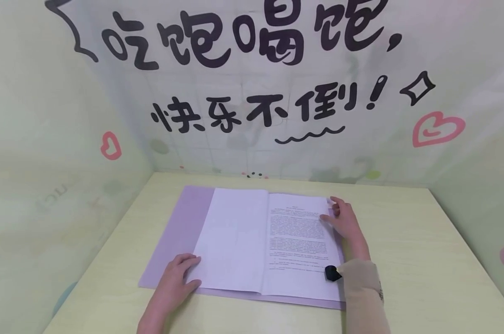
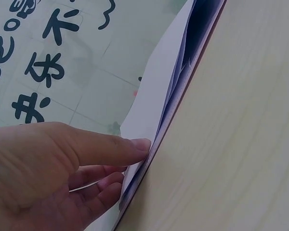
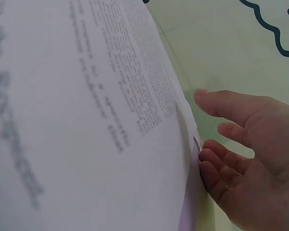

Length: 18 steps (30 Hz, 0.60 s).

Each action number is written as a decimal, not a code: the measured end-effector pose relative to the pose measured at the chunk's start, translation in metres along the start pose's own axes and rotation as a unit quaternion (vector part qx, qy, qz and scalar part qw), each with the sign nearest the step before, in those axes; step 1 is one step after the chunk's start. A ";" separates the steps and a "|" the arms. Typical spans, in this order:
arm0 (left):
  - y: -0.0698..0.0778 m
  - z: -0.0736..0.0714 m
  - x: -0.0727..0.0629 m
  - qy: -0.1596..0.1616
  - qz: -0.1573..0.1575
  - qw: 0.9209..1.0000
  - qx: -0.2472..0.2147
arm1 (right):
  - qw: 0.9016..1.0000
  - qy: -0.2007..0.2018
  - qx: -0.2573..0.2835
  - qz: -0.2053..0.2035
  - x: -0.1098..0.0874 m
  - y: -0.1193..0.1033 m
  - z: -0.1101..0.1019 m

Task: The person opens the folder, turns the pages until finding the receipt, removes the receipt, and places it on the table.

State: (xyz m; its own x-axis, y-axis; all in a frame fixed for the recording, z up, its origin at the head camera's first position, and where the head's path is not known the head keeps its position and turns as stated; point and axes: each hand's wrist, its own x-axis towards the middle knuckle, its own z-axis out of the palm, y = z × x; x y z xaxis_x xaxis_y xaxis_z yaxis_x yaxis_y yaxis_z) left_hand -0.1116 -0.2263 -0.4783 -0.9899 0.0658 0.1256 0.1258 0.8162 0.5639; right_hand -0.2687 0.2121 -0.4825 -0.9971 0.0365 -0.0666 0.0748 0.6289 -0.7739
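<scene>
A lilac-covered folder or booklet (image 1: 195, 211) lies spread on the table. Its left page (image 1: 235, 236) is blank, and its right page (image 1: 298, 232) carries printed text. My left hand (image 1: 173, 280) rests at the lower left edge of the blank page, thumb and fingers spread; in the left wrist view its thumb (image 2: 140, 145) touches the paper. At the upper right edge of the printed page is my right hand (image 1: 345, 221). In the right wrist view its fingers (image 3: 214, 171) are loosely bent beside the edge, with the thumb (image 3: 221, 103) apart from them.
The pale wooden table (image 1: 415, 260) extends around the booklet. Behind it stands a light wall (image 1: 243, 153) with black lettering and pink hearts. A small black object (image 1: 332, 273) sits at the right sleeve (image 1: 362, 292), over the page.
</scene>
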 end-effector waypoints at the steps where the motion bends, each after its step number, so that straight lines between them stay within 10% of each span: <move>1: 0.000 0.000 0.000 0.002 0.001 1.000 0.001 | 1.000 -0.006 -0.001 0.000 0.000 0.000 0.000; 18: 0.002 0.000 -0.002 -0.002 -0.005 1.000 -0.001 | 0.998 -0.052 -0.028 -0.014 0.003 0.008 -0.006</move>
State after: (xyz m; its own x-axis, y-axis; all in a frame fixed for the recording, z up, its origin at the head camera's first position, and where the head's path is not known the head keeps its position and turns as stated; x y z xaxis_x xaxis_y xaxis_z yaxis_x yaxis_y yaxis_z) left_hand -0.1097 -0.2251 -0.4777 -0.9914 0.0591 0.1167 0.1153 0.8158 0.5667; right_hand -0.2712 0.2224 -0.4852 -0.9918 -0.0605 -0.1128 0.0433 0.6707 -0.7405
